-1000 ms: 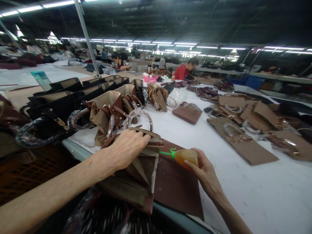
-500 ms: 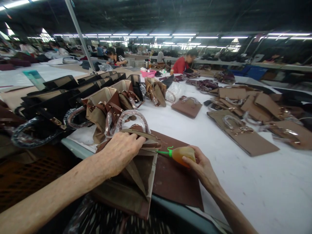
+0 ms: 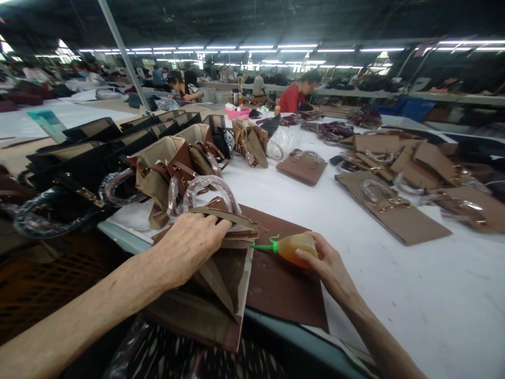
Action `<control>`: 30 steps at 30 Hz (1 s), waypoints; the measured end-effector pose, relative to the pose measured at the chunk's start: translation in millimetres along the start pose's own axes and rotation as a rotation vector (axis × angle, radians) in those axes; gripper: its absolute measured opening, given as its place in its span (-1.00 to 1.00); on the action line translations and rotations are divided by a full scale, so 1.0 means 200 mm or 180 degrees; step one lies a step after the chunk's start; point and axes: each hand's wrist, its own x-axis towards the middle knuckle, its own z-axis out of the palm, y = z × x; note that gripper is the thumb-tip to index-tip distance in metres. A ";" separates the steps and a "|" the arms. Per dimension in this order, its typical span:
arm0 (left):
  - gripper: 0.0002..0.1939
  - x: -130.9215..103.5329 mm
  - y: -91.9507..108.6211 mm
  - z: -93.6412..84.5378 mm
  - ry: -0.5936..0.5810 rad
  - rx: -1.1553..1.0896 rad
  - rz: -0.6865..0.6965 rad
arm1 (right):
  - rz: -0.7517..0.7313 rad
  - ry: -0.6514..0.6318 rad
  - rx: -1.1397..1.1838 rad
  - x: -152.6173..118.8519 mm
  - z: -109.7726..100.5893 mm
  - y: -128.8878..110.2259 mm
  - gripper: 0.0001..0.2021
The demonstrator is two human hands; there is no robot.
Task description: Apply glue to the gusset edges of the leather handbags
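rows of bright tube lights run beneath a dark roof above us, and at the far end we see a person in a red top leaning over. before us spreads a white table, its near rim grey-green. along its left side stands a row of black bags, open at the top; on the right lies a heap of brown pieces, with a flat taupe bag just beside it. close to us, a dark brown panel lies flat at the table's edge, and next to it, partly past that edge, is the brown-and-olive bag, a plastic-wrapped handle arching just behind. our left hand is closed over the bag's upper edge, fingers curled, thumb hidden from us. our right hand is clamped around a squeeze bottle with amber contents, tipped sideways above the panel. its green nozzle points left, the tip at the bag's right edge; whether they touch, we cannot tell.
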 end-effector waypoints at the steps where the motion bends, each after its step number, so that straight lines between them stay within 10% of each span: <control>1: -0.86 0.00 0.00 0.00 -0.0023 -0.0004 -0.0021 | -0.0002 -0.0015 -0.0016 -0.01 0.00 0.00 -0.60; 30: -0.89 -0.03 0.04 -0.04 -0.0308 -0.0028 -0.0064 | 0.0027 0.0006 -0.0081 -0.07 -0.02 -0.04 -0.61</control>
